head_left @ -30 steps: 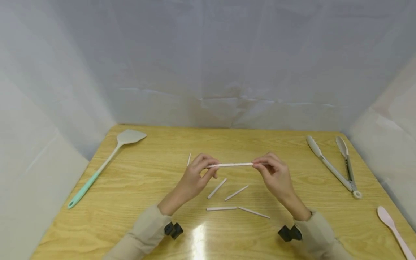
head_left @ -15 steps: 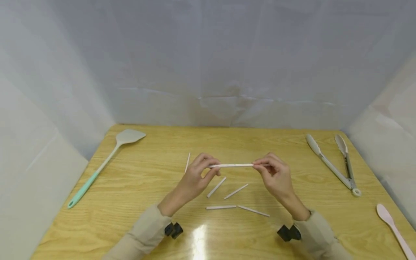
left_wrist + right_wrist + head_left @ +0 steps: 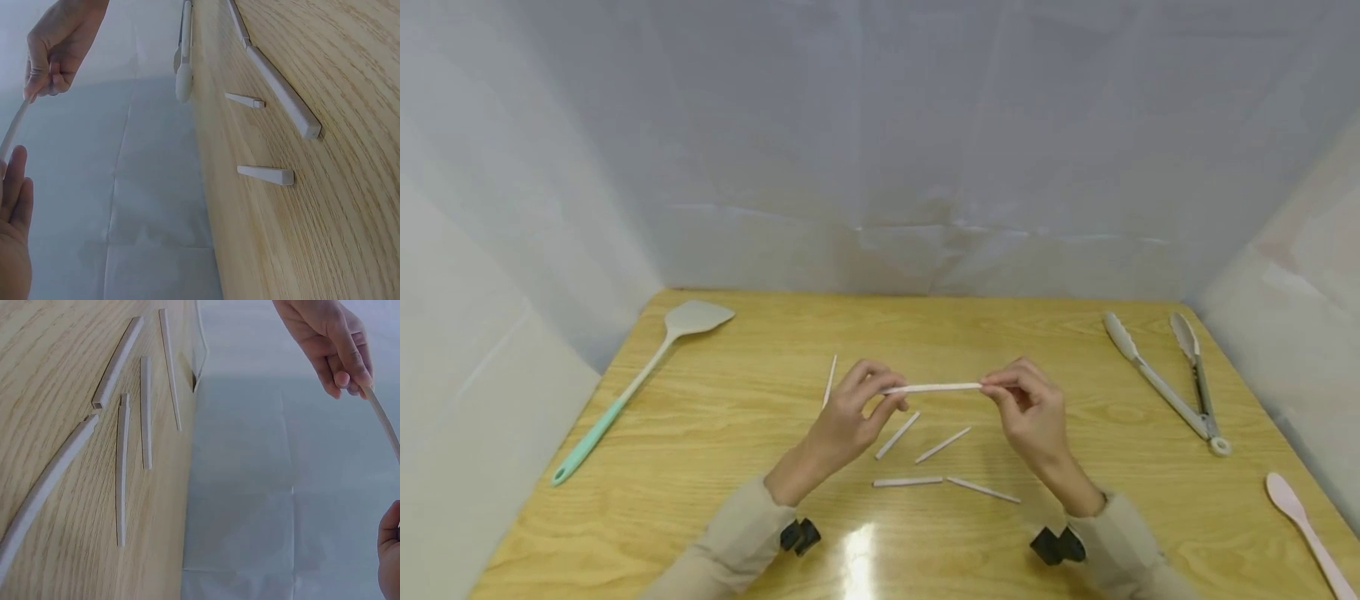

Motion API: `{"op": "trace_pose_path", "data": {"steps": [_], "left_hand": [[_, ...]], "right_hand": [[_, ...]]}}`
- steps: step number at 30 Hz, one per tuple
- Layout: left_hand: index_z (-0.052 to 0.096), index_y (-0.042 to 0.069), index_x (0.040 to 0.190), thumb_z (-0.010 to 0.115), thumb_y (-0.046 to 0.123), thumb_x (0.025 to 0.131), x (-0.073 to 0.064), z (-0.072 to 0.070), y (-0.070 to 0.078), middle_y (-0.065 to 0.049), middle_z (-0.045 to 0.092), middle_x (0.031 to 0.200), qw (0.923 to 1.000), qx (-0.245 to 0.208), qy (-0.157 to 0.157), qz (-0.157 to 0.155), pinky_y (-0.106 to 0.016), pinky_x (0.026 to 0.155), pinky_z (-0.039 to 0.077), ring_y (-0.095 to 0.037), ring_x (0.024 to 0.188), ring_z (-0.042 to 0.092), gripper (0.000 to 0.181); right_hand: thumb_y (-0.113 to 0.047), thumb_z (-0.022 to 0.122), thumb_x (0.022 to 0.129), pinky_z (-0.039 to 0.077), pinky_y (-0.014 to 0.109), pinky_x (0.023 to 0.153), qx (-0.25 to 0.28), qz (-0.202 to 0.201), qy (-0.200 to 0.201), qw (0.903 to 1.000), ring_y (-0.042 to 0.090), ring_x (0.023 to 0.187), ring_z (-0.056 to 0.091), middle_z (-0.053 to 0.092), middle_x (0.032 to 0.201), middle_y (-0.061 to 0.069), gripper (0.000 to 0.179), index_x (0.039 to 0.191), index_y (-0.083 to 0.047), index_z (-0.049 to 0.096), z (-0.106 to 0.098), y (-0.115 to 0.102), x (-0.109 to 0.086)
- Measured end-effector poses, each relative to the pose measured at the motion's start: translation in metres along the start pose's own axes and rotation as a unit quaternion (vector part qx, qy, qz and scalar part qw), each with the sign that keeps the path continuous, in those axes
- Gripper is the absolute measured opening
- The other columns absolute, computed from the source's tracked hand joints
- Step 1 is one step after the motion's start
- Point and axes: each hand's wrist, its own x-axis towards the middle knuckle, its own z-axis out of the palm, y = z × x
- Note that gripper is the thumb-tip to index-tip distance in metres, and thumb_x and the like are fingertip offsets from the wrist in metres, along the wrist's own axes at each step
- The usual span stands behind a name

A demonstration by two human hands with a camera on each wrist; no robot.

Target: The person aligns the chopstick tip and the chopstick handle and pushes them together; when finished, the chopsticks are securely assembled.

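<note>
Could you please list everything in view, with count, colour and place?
Table: 1, light wood, lower half of the head view
Held stick: 1, white, centre, raised off the table
Loose sticks: 5, white, centre of the table
Spatula: 1, pale grey with green grip, table's left
Tongs: 1, grey, spread open, table's far right
Spoon: 1, pink, table's near right
Sheeting: count unclear, pale grey, behind and at both sides
Sleeves: 2, beige, lower edge
Wrist pieces: 2 clusters, black, beside each sleeve
Left hand: 1, bare, pinching the stick's left end
Right hand: 1, bare, pinching its right end
</note>
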Motion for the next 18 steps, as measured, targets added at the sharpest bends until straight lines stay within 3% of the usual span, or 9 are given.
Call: {"op": "trace_pose_path", "data": {"steps": [7,12,18], "left_hand": [[0.061,-0.008,0.102,0.052,0.011,0.097,0.001,-0.003,0.001,-0.011,0.055,0.091,0.9997,-0.022,0.006,-0.01,-0.02,0.075,0.053,-0.017,0.074,0.062,0.021],[0.065,-0.005,0.1,0.054,0.019,0.096,0.0,-0.006,0.002,-0.011,0.058,0.091,0.9997,-0.015,0.01,-0.014,-0.02,0.074,0.053,-0.018,0.077,0.06,0.027],[0.067,-0.003,0.102,0.058,0.018,0.095,-0.007,-0.007,0.001,-0.01,0.059,0.092,0.9993,-0.026,0.004,-0.026,-0.023,0.076,0.053,-0.019,0.081,0.059,0.024]], "right_hand": [[0.0,0.065,0.087,0.043,0.01,0.055,0.03,-0.012,-0.03,0.999,0.002,0.066,0.051,0.058,0.078,0.011,0.014,0.083,0.013,0.063,-0.004,-0.001,0.008],[-0.007,0.065,0.088,0.042,0.012,0.057,0.04,0.001,-0.057,0.9976,0.003,0.069,0.049,0.058,0.081,0.011,0.02,0.085,0.013,0.063,-0.007,0.001,0.013],[0.003,0.064,0.086,0.042,0.012,0.06,0.025,0.024,-0.081,0.9961,0.004,0.071,0.048,0.057,0.083,0.012,0.009,0.088,0.012,0.064,-0.009,0.003,0.015]]}}
